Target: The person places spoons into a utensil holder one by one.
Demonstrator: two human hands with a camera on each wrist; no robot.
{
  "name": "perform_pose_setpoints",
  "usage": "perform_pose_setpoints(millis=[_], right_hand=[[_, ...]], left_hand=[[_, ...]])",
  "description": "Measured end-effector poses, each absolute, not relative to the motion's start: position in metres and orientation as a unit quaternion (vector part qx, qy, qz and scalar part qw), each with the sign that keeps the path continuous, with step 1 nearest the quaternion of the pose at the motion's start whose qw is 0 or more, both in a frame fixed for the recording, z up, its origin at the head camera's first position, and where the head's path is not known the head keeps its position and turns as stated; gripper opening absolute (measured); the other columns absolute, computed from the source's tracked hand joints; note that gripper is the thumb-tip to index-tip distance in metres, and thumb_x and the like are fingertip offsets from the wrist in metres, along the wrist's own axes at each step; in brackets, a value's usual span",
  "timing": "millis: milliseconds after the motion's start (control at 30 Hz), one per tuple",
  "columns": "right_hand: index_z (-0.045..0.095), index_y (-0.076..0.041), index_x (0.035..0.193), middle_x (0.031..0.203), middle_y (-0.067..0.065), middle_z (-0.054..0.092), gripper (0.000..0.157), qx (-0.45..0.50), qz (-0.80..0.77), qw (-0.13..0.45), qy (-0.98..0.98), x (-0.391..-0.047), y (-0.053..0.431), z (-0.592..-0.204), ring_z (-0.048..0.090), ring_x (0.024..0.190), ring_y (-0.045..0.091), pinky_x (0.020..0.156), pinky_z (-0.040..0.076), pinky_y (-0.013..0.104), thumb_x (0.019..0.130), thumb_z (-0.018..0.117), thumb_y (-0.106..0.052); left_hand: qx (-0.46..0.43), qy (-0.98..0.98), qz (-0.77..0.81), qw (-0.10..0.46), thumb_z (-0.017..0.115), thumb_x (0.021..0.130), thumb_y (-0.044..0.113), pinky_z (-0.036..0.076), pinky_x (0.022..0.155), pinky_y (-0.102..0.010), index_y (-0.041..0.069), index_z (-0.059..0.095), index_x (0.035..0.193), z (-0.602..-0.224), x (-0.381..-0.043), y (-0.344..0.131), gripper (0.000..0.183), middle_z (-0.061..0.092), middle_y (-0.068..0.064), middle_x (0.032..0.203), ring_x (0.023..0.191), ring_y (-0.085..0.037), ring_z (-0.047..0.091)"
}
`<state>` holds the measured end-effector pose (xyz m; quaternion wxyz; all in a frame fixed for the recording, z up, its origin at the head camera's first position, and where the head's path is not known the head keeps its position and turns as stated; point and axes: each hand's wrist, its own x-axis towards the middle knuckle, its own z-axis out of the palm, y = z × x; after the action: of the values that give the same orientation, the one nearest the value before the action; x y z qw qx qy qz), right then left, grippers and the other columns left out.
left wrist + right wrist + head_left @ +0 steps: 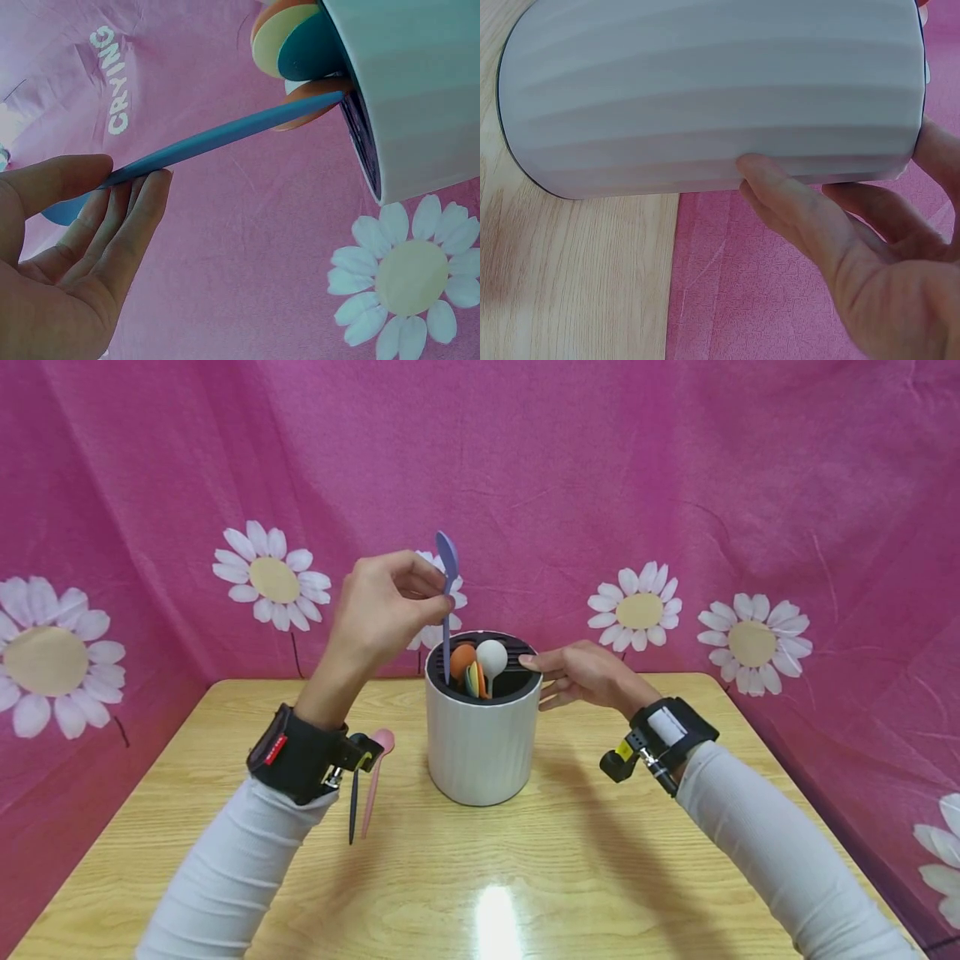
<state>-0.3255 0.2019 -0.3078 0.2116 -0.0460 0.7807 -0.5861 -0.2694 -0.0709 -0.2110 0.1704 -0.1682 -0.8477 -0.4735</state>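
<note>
Between thumb and fingers, my left hand [386,602] pinches a purple spoon [447,560] upright, its bowl at the top. The spoon's handle end meets the black slotted top at the left side of a white ribbed utensil holder [480,752]. In the left wrist view the handle [232,133] slants from the fingers to the holder's rim. My right hand [588,675] steadies the holder from the right, thumb over the rim and fingers against the outer wall [705,97]. An orange utensil [462,657], a white spoon [492,657] and several coloured ones stand inside.
Left of the holder, a pink spoon [382,742] and a dark utensil [353,806] lie on the wooden table [600,877]. A pink cloth [525,460] with white daisies hangs behind and at the sides.
</note>
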Motion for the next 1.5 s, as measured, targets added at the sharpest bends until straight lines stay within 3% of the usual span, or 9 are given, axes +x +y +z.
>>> perform_pose_setpoints(millis=[700, 867, 967, 1167, 1500], right_hand=[[0.065, 0.002, 0.130, 0.124, 0.015, 0.071, 0.045, -0.046, -0.584, 0.211, 0.782, -0.322, 0.200, -0.306, 0.073, 0.108, 0.028, 0.093, 0.059, 0.047, 0.100, 0.065, -0.032], [0.065, 0.001, 0.131, 0.123, 0.015, 0.071, 0.045, -0.045, -0.584, 0.212, 0.782, -0.322, 0.200, -0.307, 0.073, 0.109, 0.028, 0.093, 0.059, 0.047, 0.100, 0.065, -0.031], [0.064, 0.001, 0.131, 0.123, 0.014, 0.071, 0.045, -0.043, -0.584, 0.211, 0.783, -0.322, 0.200, -0.308, 0.072, 0.110, 0.028, 0.093, 0.059, 0.047, 0.100, 0.065, -0.031], [0.062, 0.003, 0.133, 0.127, 0.016, 0.070, 0.049, -0.049, -0.587, 0.211, 0.780, -0.322, 0.201, -0.308, 0.072, 0.111, 0.030, 0.094, 0.059, 0.048, 0.099, 0.066, -0.033], [0.060, 0.004, 0.135, 0.128, 0.018, 0.069, 0.052, -0.057, -0.589, 0.215, 0.777, -0.322, 0.203, -0.310, 0.073, 0.106, 0.026, 0.095, 0.058, 0.049, 0.099, 0.066, -0.032]], left_hand=[[-0.197, -0.880, -0.414, 0.124, 0.076, 0.083, 0.010, 0.058, 0.074, -0.037, 0.005, 0.073, 0.093, -0.233, -0.275, -0.073, 0.012, 0.076, -0.012, 0.094, 0.089, -0.024, 0.071], [-0.214, -0.881, -0.405, 0.119, 0.076, 0.081, 0.004, 0.060, 0.068, -0.036, 0.003, 0.071, 0.087, -0.241, -0.276, -0.073, 0.008, 0.066, -0.009, 0.100, 0.089, -0.023, 0.073], [-0.214, -0.883, -0.403, 0.107, 0.078, 0.081, 0.003, 0.062, 0.071, -0.037, 0.002, 0.072, 0.088, -0.244, -0.274, -0.072, 0.009, 0.062, -0.009, 0.103, 0.090, -0.024, 0.073], [-0.209, -0.894, -0.388, 0.089, 0.078, 0.082, 0.007, 0.061, 0.074, -0.039, 0.003, 0.073, 0.091, -0.247, -0.272, -0.071, 0.011, 0.076, -0.011, 0.092, 0.086, -0.023, 0.074], [-0.228, -0.903, -0.356, 0.078, 0.080, 0.083, 0.011, 0.060, 0.072, -0.035, 0.005, 0.074, 0.085, -0.257, -0.271, -0.068, 0.010, 0.077, -0.009, 0.084, 0.082, -0.021, 0.074]])
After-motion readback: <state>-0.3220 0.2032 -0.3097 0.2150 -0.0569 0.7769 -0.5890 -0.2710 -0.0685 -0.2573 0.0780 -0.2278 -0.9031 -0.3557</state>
